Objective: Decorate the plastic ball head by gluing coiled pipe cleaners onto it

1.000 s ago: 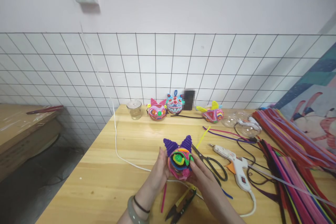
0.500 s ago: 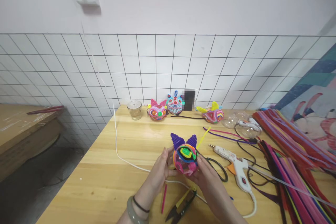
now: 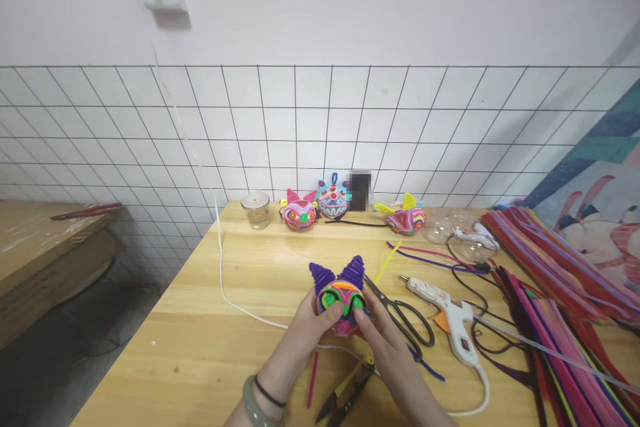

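Both hands cradle a pipe-cleaner animal ornament over the near middle of the table. Two pointed purple ears top it, with green eyes and pink, orange and black strands wound over a round body. My left hand is closed round its left side, thumb on the front below one eye. My right hand grips the opposite side, thumb by the other eye. Beneath the hands lie yellow-and-black thread snips and a short pink pipe-cleaner piece. Black-handled scissors rest just right of the ornament, partly hidden by my right hand.
A white hot glue gun lies on the right, its cord curling forward. Bundled pipe cleaners cover the right side. Finished ornaments, a glass cup and clear plastic balls line the back. A white cable crosses the wooden table.
The ornament has turned so its face with both eyes shows toward me, and it sits slightly further left. My thumbs have come onto its front. More of the scissors is visible.
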Demonstrator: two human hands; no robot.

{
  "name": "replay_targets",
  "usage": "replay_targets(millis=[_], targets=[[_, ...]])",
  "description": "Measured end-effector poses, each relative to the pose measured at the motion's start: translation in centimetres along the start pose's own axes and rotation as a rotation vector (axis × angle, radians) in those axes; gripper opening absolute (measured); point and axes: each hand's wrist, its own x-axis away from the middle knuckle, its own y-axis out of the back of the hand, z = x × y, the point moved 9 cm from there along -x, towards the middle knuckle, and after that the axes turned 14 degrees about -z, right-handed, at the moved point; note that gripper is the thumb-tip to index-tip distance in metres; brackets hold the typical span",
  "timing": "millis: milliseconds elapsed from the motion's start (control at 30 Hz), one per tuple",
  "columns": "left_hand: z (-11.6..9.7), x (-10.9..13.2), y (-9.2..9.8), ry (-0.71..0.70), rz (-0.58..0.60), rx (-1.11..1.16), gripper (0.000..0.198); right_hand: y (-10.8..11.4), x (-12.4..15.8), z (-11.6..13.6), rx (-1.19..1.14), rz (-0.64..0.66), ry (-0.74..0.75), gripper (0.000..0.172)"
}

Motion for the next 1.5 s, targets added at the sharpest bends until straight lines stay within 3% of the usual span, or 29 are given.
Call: replay_targets(millis=[167,467,733,1033,1267,1500], targets=[[-0.2,0.3,0.2,0.043,-0.029,0.042,0.05,-0.7,0.5,-0.2,-0.01,0.066,-0.025,0.069],[0.5,0.3,0.5,0.131,-0.074,0.034,0.047,-0.9,0.7,-0.6,-0.1,0.102,-0.03,0.054],[0.0,0.3,0.8,0.08,-0.115,0.055,0.045,0.0,0.4,-1.1,-0.107,0.035,-0.09,0.055],[-1.2,0.8,-0.1,0.008,-0.022,-0.016,0.05,-0.3,0.5,-1.3,-0.153,0.143,-0.086,0.049],[-0.8,1.0,-0.7,0.087,0.019,0.051,0.045,0.4,0.0,-1.0,-0.055,0.097,-0.045,0.053],[-1.5,1.0,-0.8,0.003,0.028,0.055,0.041,0.8,-0.3,-0.9,0.024,-0.013,-0.07,0.06]])
